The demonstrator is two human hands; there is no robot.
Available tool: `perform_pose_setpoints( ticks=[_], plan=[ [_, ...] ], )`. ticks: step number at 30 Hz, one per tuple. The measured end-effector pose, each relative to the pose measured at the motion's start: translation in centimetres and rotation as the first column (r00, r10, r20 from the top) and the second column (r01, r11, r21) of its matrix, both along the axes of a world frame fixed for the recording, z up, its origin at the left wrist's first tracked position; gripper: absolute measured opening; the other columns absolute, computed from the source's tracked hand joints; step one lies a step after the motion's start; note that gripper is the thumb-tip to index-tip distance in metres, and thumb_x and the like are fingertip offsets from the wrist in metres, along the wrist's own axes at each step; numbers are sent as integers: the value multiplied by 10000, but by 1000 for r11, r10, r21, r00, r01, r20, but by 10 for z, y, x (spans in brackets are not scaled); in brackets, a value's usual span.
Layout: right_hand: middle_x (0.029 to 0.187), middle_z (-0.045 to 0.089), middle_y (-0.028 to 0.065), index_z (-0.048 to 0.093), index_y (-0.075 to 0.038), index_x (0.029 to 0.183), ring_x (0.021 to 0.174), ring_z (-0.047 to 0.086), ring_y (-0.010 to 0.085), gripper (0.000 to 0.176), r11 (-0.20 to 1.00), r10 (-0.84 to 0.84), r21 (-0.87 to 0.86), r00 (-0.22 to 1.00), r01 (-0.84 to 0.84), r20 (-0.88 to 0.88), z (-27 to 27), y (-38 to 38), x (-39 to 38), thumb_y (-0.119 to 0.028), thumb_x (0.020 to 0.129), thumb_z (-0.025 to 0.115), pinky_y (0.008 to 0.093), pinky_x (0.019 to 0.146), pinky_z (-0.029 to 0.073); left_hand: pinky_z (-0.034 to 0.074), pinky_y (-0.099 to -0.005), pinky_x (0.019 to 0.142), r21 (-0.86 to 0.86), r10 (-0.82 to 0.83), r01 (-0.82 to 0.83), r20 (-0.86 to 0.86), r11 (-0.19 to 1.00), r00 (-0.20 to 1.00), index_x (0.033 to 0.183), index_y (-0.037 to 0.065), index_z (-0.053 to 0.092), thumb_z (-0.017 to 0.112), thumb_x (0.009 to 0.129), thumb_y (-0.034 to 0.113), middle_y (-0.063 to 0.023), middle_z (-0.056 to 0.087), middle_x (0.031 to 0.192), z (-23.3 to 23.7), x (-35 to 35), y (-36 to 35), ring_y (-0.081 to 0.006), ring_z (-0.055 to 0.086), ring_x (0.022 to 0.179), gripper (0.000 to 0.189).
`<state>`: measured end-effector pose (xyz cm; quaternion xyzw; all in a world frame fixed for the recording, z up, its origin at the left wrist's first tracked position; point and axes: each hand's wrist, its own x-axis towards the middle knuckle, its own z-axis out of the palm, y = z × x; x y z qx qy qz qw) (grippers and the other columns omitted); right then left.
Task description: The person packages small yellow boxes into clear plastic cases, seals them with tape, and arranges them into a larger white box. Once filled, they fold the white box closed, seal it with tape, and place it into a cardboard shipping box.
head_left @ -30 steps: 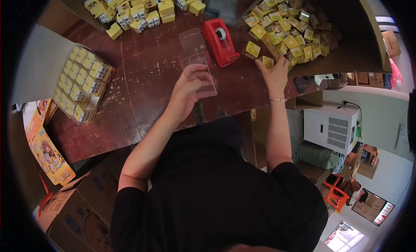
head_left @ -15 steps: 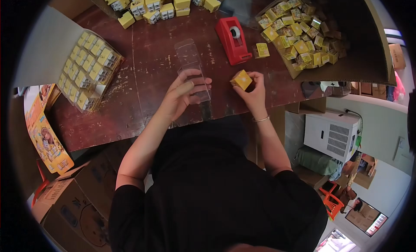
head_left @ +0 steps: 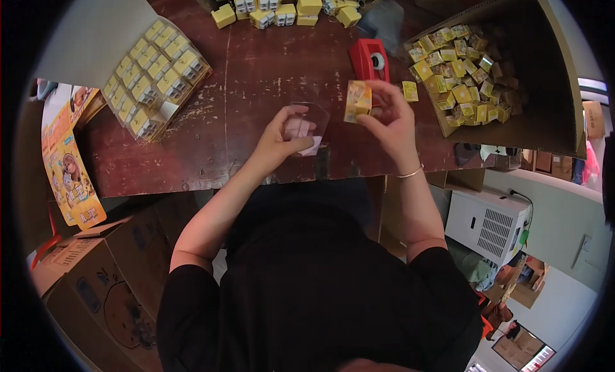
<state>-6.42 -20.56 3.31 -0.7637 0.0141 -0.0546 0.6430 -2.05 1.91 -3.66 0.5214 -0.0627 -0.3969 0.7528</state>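
My left hand (head_left: 282, 138) is closed around a clear plastic box (head_left: 318, 121), its see-through wall standing out past the fingertips. To the right, my right hand (head_left: 392, 123) grips a small yellow box (head_left: 357, 100) between thumb and fingers, its printed side turned up. A narrow gap separates the two boxes above the dark red table (head_left: 256, 77). Just behind my right hand sits a red tape dispenser (head_left: 368, 55), partly covered by the hand. Beside it lies another small yellow packet (head_left: 410, 91).
An open carton (head_left: 544, 84) at the right holds a heap of small yellow boxes (head_left: 458, 71). On the left, a tray (head_left: 168, 113) carries rows of yellow-and-white items (head_left: 157, 68). More such items (head_left: 285, 13) are piled at the back. A phone-like dark object (head_left: 466, 155) lies at the right edge.
The clear box has turned in my left hand, and its long flap no longer points away over the table. My right hand has raised the yellow box and turned it. The view has shifted.
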Motion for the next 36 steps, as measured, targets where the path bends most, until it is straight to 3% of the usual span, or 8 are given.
perform_pose_setpoints(
  ticks=[7, 12, 15, 20, 26, 29, 31, 36],
  plan=[
    [1177, 611, 82, 561, -87, 1205, 996, 596, 122, 518, 834, 287, -505, 956, -222, 55, 12, 25, 32, -35, 723, 742, 233, 701, 488, 481, -299, 851, 12, 111, -116, 211, 993, 971, 1255, 65, 432, 688, 759, -17, -71, 595, 1098, -8, -2, 5, -152, 576, 1028, 564],
    [1141, 625, 95, 642, -52, 1067, 931, 602, 137, 325, 988, 74, 143, 990, -56, -121, -11, 33, 26, -52, 752, 725, 259, 683, 489, 467, -305, 885, -101, 394, -385, 95, 918, 914, 1252, 56, 425, 677, 785, -3, -69, 588, 1080, -9, -8, 2, -148, 573, 1013, 534],
    [1158, 618, 79, 652, -29, 1022, 922, 593, 125, 244, 949, 9, -315, 1000, -9, -1, -35, 36, 17, -49, 785, 705, 250, 684, 490, 457, -301, 893, -144, 440, -459, -147, 877, 886, 1256, 62, 414, 657, 818, 32, -70, 567, 1098, -14, -8, -3, -154, 558, 1030, 502],
    [1242, 581, 68, 591, -47, 1225, 1034, 573, 126, 368, 895, 444, 251, 799, -370, -406, -16, 41, 16, -143, 872, 634, 252, 778, 507, 418, -267, 900, -28, 368, -369, 175, 929, 913, 1187, 66, 430, 668, 829, 96, -44, 540, 1108, 5, -4, -4, -127, 511, 1055, 431],
    [1142, 642, 79, 619, -25, 1180, 1032, 598, 154, 324, 615, 773, 234, 515, -753, -371, -14, 9, 76, -165, 888, 618, 275, 752, 528, 440, -257, 834, 13, 129, -137, 244, 991, 961, 1171, 72, 439, 689, 810, 88, -21, 566, 1005, -7, 11, 23, -106, 550, 913, 439],
    [936, 697, 125, 686, 16, 902, 849, 662, 243, 287, 838, 354, -168, 750, -520, -558, 5, -14, 144, -262, 877, 617, 346, 723, 528, 474, -272, 817, -32, 176, -176, -6, 984, 984, 1183, 66, 452, 667, 824, 95, -36, 594, 1001, -12, 12, 32, -124, 588, 926, 420],
    [963, 674, 174, 648, -12, 932, 867, 653, 299, 303, 536, -55, -837, 984, -114, -169, -9, -31, 181, -295, 827, 661, 391, 718, 527, 493, -284, 805, -90, 196, -212, -153, 973, 968, 1195, 65, 453, 643, 840, 116, -46, 595, 1030, -8, 12, 40, -143, 599, 949, 406],
    [954, 631, 162, 548, -24, 1002, 846, 633, 358, 229, 106, -180, -989, 980, 107, 87, -55, -38, 223, -145, 816, 606, 431, 700, 529, 532, -318, 791, -225, 138, -218, -325, 950, 935, 1262, 67, 454, 581, 879, 172, -77, 584, 1120, -2, 12, 45, -181, 609, 998, 416]
  ],
)
